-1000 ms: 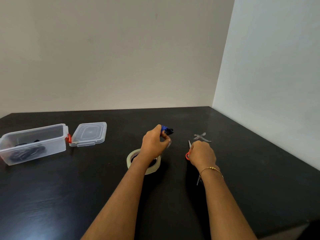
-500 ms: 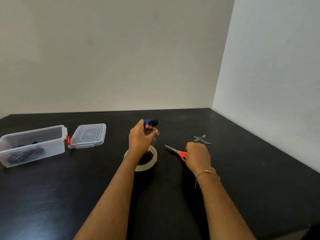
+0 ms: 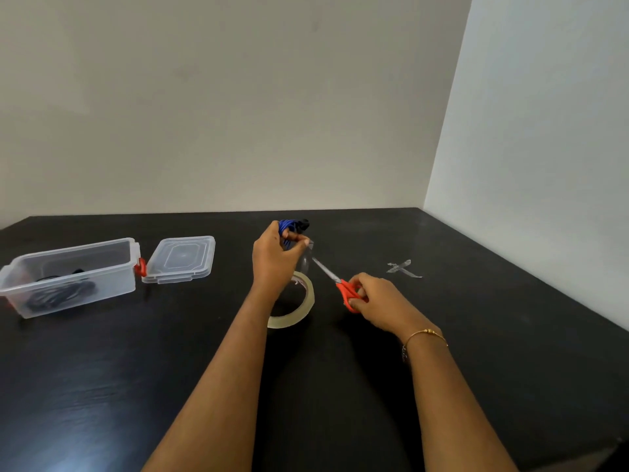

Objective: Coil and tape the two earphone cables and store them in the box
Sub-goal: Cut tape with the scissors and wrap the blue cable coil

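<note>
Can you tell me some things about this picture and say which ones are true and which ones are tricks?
1. The left hand holds a blue earphone cable. True.
2. The right hand holds a pencil. False: it holds scissors with red handles.
3. The box has its lid on. False: the lid lies open beside it.
4. Something dark already lies inside the box. True.
5. The tape roll sits inside the box. False: it lies on the black table, below the left hand.
</note>
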`<move>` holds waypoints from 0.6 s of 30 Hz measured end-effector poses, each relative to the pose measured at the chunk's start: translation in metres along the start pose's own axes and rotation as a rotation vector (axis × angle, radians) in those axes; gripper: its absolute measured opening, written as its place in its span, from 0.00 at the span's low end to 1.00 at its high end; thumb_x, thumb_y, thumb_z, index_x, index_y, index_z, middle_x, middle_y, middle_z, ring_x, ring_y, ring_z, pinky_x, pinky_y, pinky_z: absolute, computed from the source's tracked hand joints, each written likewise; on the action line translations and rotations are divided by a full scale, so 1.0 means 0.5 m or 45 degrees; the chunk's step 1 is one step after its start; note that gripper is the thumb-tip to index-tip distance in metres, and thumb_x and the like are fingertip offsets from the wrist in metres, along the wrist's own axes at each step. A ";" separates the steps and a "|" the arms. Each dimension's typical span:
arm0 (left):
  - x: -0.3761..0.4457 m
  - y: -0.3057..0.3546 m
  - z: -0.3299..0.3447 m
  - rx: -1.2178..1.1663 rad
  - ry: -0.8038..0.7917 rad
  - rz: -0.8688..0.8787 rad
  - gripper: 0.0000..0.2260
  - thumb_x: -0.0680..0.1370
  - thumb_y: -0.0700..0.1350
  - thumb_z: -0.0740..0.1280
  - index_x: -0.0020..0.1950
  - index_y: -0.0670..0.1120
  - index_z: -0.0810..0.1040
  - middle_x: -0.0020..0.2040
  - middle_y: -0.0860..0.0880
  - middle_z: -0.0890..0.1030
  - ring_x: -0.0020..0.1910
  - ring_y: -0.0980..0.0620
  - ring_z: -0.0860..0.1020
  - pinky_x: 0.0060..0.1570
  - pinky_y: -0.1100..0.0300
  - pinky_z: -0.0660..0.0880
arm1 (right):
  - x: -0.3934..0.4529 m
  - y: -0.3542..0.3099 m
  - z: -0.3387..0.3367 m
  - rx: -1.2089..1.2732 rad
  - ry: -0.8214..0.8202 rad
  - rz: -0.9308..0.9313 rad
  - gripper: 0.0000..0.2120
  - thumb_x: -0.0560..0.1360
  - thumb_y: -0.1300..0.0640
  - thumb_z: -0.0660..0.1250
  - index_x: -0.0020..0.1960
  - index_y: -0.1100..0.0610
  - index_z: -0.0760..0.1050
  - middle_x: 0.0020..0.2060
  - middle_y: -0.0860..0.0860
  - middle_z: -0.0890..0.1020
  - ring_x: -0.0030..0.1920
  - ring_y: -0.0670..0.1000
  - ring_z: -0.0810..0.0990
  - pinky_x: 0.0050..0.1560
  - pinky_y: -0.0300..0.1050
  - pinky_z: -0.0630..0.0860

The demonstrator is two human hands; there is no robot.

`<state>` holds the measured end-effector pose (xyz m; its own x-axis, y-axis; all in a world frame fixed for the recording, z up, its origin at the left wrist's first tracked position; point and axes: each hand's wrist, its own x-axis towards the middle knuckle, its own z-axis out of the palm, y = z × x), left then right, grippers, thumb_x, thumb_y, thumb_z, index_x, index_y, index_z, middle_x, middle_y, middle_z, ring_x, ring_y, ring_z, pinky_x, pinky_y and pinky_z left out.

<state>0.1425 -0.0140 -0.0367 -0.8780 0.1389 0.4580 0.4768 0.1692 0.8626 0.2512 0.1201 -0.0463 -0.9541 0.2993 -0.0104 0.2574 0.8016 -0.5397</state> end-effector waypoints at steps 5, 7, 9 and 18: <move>-0.001 0.005 0.004 0.013 -0.014 0.016 0.10 0.72 0.40 0.70 0.49 0.43 0.72 0.46 0.47 0.77 0.43 0.54 0.75 0.48 0.61 0.74 | -0.007 0.011 -0.009 0.032 -0.057 -0.025 0.24 0.72 0.50 0.68 0.65 0.56 0.70 0.48 0.51 0.75 0.53 0.49 0.73 0.53 0.41 0.71; -0.001 0.004 0.007 0.034 -0.030 0.012 0.11 0.72 0.40 0.70 0.51 0.42 0.72 0.47 0.46 0.78 0.45 0.53 0.76 0.49 0.61 0.73 | -0.014 0.014 -0.012 -0.005 -0.111 -0.002 0.31 0.68 0.42 0.70 0.67 0.54 0.68 0.51 0.51 0.72 0.61 0.52 0.67 0.61 0.47 0.70; 0.000 0.004 0.008 0.039 -0.045 0.003 0.11 0.72 0.40 0.70 0.52 0.42 0.72 0.48 0.46 0.78 0.47 0.52 0.76 0.49 0.61 0.73 | -0.014 0.016 -0.011 -0.023 -0.116 -0.007 0.34 0.67 0.40 0.70 0.68 0.53 0.66 0.50 0.50 0.73 0.63 0.53 0.65 0.63 0.49 0.69; -0.011 0.024 0.013 -0.015 -0.229 0.062 0.09 0.72 0.39 0.71 0.44 0.47 0.71 0.41 0.53 0.77 0.43 0.55 0.77 0.43 0.66 0.75 | 0.003 0.016 -0.001 0.025 -0.144 -0.001 0.34 0.66 0.35 0.67 0.68 0.48 0.68 0.62 0.55 0.72 0.63 0.55 0.69 0.65 0.55 0.69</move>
<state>0.1531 -0.0063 -0.0304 -0.8315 0.3191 0.4547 0.5174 0.1468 0.8431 0.2520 0.1273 -0.0501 -0.9659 0.2371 -0.1043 0.2544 0.7914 -0.5559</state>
